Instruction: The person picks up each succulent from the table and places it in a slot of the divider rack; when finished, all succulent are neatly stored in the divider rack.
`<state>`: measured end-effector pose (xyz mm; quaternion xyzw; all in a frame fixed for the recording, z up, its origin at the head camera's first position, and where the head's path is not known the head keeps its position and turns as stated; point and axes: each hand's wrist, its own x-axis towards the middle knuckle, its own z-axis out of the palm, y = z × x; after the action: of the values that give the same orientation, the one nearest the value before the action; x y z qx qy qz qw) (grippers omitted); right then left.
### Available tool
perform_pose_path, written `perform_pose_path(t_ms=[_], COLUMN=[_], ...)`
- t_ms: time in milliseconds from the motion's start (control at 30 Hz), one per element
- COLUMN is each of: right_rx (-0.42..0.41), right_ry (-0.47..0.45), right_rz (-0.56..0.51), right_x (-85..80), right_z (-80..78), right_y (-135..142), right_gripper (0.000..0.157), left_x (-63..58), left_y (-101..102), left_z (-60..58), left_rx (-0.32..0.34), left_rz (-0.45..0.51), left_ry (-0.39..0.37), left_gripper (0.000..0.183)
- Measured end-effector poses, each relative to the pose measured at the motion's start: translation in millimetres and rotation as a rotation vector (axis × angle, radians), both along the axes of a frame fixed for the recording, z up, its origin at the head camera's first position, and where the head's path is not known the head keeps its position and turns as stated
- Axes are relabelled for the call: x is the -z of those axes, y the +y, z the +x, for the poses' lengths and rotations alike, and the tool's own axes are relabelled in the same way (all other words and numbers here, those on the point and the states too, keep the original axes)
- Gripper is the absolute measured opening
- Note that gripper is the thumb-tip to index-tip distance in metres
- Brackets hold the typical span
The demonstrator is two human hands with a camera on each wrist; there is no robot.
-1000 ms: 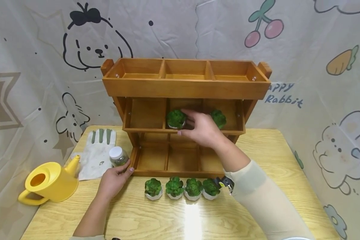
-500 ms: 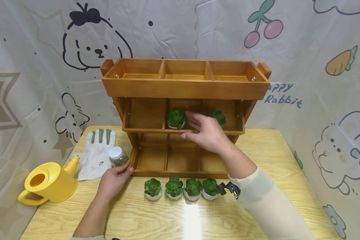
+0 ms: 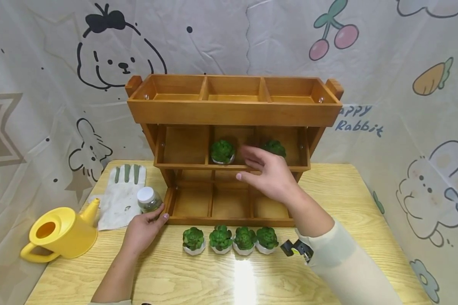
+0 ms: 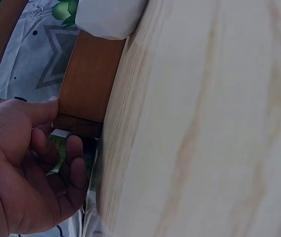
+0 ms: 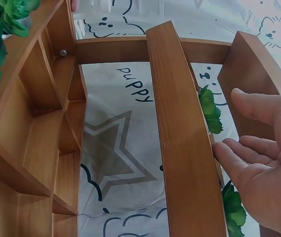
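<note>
A three-tier wooden plant shelf (image 3: 234,113) stands on the table. My left hand (image 3: 145,228) holds its lower left corner, the thumb on the front and the fingers curled at the end, beside a white-lidded jar (image 3: 149,199). My right hand (image 3: 271,173) is held before the middle tier, fingers extended, with nothing in it. To its left, a potted succulent (image 3: 222,151) sits in the middle compartment. Another succulent (image 3: 275,148), partly hidden by the hand, is in the right compartment. Several potted succulents (image 3: 244,240) line up before the shelf.
A yellow watering can (image 3: 61,233) and a white glove (image 3: 122,197) with green fingertips are on the left of the table (image 3: 191,279). Printed cloth (image 3: 221,38) hangs behind and at both sides. Dividers split each tier into three compartments.
My right hand has let go of the succulent in the middle compartment and drawn back right and down. The left hand stays at the shelf's corner.
</note>
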<state>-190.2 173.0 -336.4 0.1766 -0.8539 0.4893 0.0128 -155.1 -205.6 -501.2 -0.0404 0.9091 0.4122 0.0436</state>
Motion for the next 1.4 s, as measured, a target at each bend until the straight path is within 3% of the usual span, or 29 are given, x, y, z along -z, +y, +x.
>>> perform_pose_path(t_ms=[467, 1400], right_rx=[0.022, -0.002], right_ry=[0.061, -0.005], right_rz=[-0.059, -0.081], right_x=[10.5, 54.3], right_z=[14.2, 43.6], right_y=[12, 50], right_gripper=[0.064, 0.053], left_x=[1.4, 2.1], left_y=[-1, -3], left_z=[-0.3, -1.5], left_rx=[0.004, 0.003], left_rz=[0.002, 0.009], left_ry=[0.009, -0.01], left_gripper=[0.051, 0.053])
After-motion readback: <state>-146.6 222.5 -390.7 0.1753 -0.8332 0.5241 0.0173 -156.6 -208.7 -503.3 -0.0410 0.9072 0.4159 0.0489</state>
